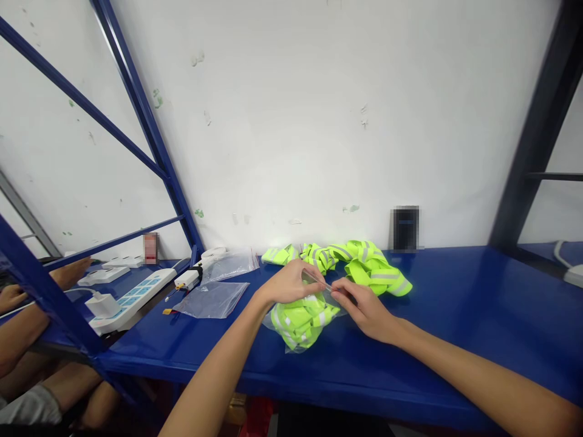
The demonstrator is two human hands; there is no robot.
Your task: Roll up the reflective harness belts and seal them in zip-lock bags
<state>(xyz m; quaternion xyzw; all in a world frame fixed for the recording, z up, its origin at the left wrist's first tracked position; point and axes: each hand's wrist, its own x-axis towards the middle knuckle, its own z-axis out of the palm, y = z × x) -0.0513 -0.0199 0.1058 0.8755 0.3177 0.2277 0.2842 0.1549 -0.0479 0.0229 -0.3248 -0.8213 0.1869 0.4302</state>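
Note:
A clear plastic bag (268, 320) with a bundled neon-yellow reflective strap (300, 323) inside rests on the blue table near its front edge. My left hand (291, 282) grips the bag's top edge, thumb and fingers pinched together. Close beside it, my right hand (364, 309) pinches the same edge from the right. Part of the bag's mouth is hidden behind my fingers. Just behind my hands lie more neon-yellow reflective straps (376, 267), loosely folded with grey stripes.
Flat clear bags (213, 300) lie to the left, beside a small white device (186, 279) with wires. A white power strip (141, 297) sits beyond the blue rack post (50, 291). A dark upright object (405, 229) leans on the wall. Another person's arm (22, 334) is at far left.

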